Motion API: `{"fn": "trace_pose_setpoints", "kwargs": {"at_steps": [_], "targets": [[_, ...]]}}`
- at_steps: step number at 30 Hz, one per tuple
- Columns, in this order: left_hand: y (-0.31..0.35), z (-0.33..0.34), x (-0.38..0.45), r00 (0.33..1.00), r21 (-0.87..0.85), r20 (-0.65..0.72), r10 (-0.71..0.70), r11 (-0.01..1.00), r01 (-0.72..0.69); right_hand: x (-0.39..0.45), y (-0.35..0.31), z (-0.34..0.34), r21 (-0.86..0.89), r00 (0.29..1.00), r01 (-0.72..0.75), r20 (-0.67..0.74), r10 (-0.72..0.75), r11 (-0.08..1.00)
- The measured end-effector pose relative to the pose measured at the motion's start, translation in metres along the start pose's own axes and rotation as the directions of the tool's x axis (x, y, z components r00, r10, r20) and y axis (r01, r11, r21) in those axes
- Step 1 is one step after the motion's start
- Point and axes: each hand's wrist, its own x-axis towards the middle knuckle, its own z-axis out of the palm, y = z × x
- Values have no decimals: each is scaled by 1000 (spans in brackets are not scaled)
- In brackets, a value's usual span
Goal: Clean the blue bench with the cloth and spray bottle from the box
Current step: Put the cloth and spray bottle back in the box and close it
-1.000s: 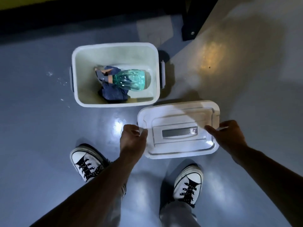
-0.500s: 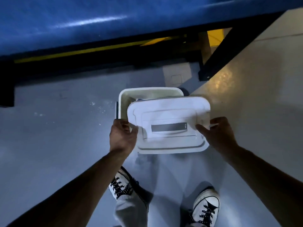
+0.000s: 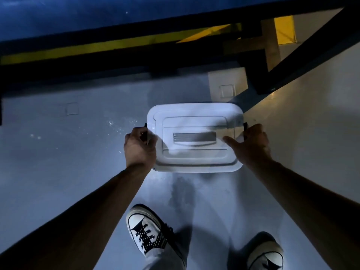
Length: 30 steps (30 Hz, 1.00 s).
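Observation:
The white lid with a grey handle strip lies over the white box on the grey floor and covers it fully. My left hand grips the lid's left edge by a dark side latch. My right hand holds the right edge, thumb laid on top of the lid. The cloth and the spray bottle are hidden under the lid. The blue bench runs across the top of the view.
A black bench frame with a yellow stripe runs under the bench top, and a black leg slants down at the right. My two white sneakers stand on the floor below the box. A cream floor area lies at the right.
Both hands carried the lid from the floor beside the open box up and over it. The lid now covers the box, hiding the cloth and bottle. The view tilted up toward the bench.

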Motion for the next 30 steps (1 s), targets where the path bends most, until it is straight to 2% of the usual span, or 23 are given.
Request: {"fn": "trace_pose_setpoints", "kwargs": {"at_steps": [6,8,11,14,16,18,22,30], "targets": [[1,4,3,999,-38,4,-36,999,36,9,3,-2,-17,998,-55,11,56,998],[2,1,4,999,-24,8,-46,999,46,8,0,-8,-86,997,-66,22,68,994],[9,-7,5,997,26,29,-67,997,66,2,-8,-16,-84,995,-99,4,99,992],[8,-11,13,977,71,99,-186,981,180,4,-13,-13,-56,984,-162,72,166,985],[7,-11,18,942,35,175,-285,958,283,7,-13,-9,-30,972,-195,129,197,980],[6,-8,16,933,3,207,-293,954,299,7,-11,-5,7,970,-202,137,199,979],[8,-3,8,971,69,121,-205,978,198,5,-11,2,67,969,-236,96,229,969],[12,1,-1,986,58,-71,-152,986,156,-1,-11,4,24,985,-173,25,172,985]]}}
